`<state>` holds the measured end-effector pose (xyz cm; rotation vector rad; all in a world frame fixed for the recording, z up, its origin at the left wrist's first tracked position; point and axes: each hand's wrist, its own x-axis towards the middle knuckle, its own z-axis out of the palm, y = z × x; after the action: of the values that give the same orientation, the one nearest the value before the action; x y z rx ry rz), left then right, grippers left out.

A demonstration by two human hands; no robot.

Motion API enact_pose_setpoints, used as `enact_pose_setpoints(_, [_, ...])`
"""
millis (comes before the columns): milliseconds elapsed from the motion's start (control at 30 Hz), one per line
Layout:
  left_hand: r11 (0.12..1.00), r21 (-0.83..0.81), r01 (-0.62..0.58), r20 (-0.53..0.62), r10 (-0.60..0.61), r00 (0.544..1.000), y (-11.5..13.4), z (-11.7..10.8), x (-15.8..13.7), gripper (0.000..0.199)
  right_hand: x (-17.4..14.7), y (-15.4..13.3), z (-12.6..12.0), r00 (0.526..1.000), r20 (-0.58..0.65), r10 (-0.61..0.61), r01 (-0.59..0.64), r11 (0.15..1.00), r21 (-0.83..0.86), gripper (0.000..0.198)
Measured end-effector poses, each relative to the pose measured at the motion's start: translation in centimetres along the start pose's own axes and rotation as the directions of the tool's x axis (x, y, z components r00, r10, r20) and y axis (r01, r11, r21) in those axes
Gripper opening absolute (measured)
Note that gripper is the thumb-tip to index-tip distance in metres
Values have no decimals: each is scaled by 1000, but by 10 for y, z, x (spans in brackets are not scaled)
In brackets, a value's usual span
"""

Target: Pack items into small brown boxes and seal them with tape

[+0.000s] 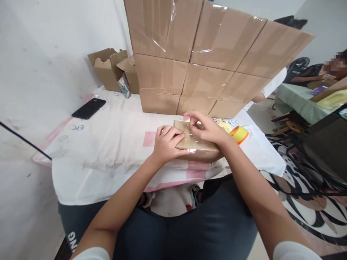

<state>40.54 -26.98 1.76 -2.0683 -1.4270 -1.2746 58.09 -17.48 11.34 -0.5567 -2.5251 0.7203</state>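
Note:
A small brown cardboard box (199,146) lies at the table's near edge, with shiny clear tape across its top. My left hand (168,141) is closed on the box's left end, fingers over the top and thumb side along the near face. Above the far part of the top, my right hand (206,128) has its fingers bent and drawn together in a pinch. What they hold, if anything, is too small to make out. A roll of tape (239,134) with a yellow and orange core sits just right of the box, close to my right wrist.
Stacked taped cartons (187,57) form a wall behind the box. Open cardboard boxes (108,70) and a black phone (89,108) are at the left on the white cloth (119,126). At the right, another person (309,74) is by a green-covered table (294,97).

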Motion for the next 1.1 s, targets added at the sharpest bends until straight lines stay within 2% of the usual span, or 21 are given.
enact_pose_setpoints(133, [1000, 13, 0, -17, 0, 1000, 2, -1, -4, 56, 2, 3, 5, 1000, 4, -4, 4, 1000, 16, 46])
enact_pose_setpoints(267, [1000, -2, -10, 18, 10, 1000, 4, -6, -5, 53, 4, 9, 5, 1000, -16, -8, 9, 997, 74, 41])
enact_pose_setpoints(433, [999, -19, 31, 47, -30, 998, 10, -10, -5, 56, 4, 14, 6, 1000, 15, 9, -11, 994, 106, 38])
enact_pose_setpoints(500, [995, -43, 94, 39, -93, 995, 14, -10, -5, 62, 3, 17, 7, 999, 33, -4, 2, 998, 61, 39])
enact_pose_setpoints(567, [982, -76, 175, 33, -173, 984, 17, -12, -5, 77, 2, 19, 8, 998, 45, -32, 32, 999, -6, 41])
enact_pose_setpoints(633, [974, -90, 208, 54, -204, 978, 18, -15, -5, 89, 3, 22, 9, 997, 51, -55, 57, 997, -51, 42])
enact_pose_setpoints(667, [978, -83, 190, 65, -185, 981, 18, -16, -6, 85, 3, 23, 9, 997, 51, -61, 64, 996, -58, 42])
enact_pose_setpoints(833, [1000, 1, 11, 70, -11, 998, 16, -15, -12, 39, 5, 26, 10, 997, 35, -72, 73, 997, -18, 43])
enact_pose_setpoints(1000, [999, 40, -6, -30, 7, 1000, 20, -8, -18, 31, 6, 25, 10, 998, 15, -59, 59, 998, 5, 42])
enact_pose_setpoints(1100, [998, 62, -31, -40, 33, 999, 22, -9, -19, 31, 5, 22, 12, 998, 3, -61, 61, 995, -81, 40])
